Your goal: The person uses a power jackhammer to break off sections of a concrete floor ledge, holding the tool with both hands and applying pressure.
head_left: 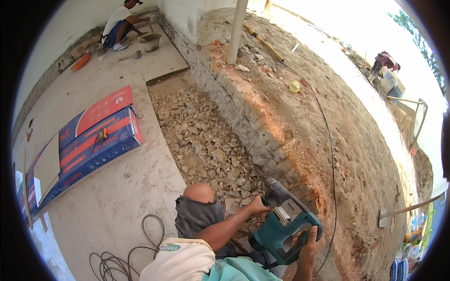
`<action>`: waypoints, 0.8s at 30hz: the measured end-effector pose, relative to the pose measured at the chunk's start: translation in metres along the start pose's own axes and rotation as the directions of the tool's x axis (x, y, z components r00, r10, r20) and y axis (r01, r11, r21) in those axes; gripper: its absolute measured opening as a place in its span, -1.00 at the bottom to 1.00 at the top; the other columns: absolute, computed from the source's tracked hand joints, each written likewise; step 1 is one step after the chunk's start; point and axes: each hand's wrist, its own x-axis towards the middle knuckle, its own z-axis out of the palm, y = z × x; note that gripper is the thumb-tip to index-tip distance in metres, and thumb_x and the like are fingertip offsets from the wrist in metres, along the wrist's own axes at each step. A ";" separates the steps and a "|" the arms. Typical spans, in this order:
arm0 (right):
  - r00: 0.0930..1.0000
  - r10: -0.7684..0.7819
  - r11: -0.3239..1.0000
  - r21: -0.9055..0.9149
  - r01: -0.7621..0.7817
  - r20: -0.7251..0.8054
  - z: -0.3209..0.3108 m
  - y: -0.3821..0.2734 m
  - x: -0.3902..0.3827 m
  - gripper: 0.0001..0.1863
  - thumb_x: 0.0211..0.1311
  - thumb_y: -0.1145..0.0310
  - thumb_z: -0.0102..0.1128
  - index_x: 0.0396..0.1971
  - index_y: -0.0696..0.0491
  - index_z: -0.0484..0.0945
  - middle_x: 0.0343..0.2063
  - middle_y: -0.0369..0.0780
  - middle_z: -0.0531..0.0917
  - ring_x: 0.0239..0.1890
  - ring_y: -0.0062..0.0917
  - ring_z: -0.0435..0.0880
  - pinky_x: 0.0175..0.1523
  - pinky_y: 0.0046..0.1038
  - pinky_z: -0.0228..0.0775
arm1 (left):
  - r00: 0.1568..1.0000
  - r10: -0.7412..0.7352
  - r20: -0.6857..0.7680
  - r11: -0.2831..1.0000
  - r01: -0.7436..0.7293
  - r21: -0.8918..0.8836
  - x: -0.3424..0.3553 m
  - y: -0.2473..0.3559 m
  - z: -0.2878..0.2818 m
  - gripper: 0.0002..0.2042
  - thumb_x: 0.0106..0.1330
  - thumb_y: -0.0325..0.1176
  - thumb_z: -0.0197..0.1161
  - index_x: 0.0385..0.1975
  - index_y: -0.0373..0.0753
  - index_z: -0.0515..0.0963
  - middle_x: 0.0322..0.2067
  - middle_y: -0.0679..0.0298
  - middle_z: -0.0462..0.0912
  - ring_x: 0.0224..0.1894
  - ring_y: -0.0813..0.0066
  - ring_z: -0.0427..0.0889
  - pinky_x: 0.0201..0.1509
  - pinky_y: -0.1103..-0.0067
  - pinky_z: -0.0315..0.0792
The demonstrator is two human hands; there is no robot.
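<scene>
A teal and black demolition hammer [286,225] lies across my lap area, its dark nose [275,187] pointing at the foot of a rough, chipped wall edge [253,136]. My left hand [258,206] is wrapped round the front side grip, close behind the nose. At the back, my right hand [311,242] closes round the rear handle. I cannot make out a chisel bit beyond the nose. Broken stone rubble [201,140] fills the strip of bare ground in front of my bent knee [198,193].
Flat tile boxes [98,143] in blue and red lie on the tiled floor at left. A coiled black cable [112,262] rests nearby; another cable [330,140] crosses the raised dirt. A person [121,25] squats beside a bucket [150,42]; another person [384,63] bends far right.
</scene>
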 end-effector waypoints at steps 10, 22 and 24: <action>0.990 -0.136 0.991 -0.015 0.136 0.021 -0.022 -0.003 -0.042 -0.48 0.32 -0.01 0.18 -0.13 0.22 0.41 -0.51 -0.20 0.58 -0.58 -0.54 0.58 -0.50 -0.53 0.46 | 0.996 -0.076 0.055 0.811 0.094 -0.578 -0.030 0.038 0.024 -0.33 0.29 0.42 -0.07 -0.34 -0.18 0.57 -0.51 0.45 0.48 -0.50 0.61 0.40 -0.42 0.59 0.31; 0.974 -0.187 0.980 -0.047 0.194 0.129 0.011 -0.008 -0.053 -0.52 0.27 0.04 0.26 -0.17 0.18 0.39 -0.43 -0.23 0.57 -0.47 -0.60 0.55 -0.36 -0.57 0.41 | 0.964 -0.178 -0.198 0.680 -0.026 -0.733 0.001 0.018 0.038 -0.37 0.33 0.37 -0.09 -0.40 -0.19 0.53 -0.57 0.37 0.52 -0.61 0.56 0.45 -0.56 0.56 0.32; 0.971 -0.200 0.975 -0.067 0.210 0.128 0.012 -0.006 -0.054 -0.51 0.27 0.03 0.27 -0.18 0.18 0.39 -0.45 -0.25 0.57 -0.49 -0.61 0.54 -0.37 -0.58 0.41 | 0.957 -0.181 -0.228 0.688 -0.042 -0.724 0.000 0.016 0.040 -0.35 0.32 0.37 -0.08 -0.41 -0.20 0.54 -0.57 0.36 0.52 -0.61 0.55 0.46 -0.57 0.55 0.32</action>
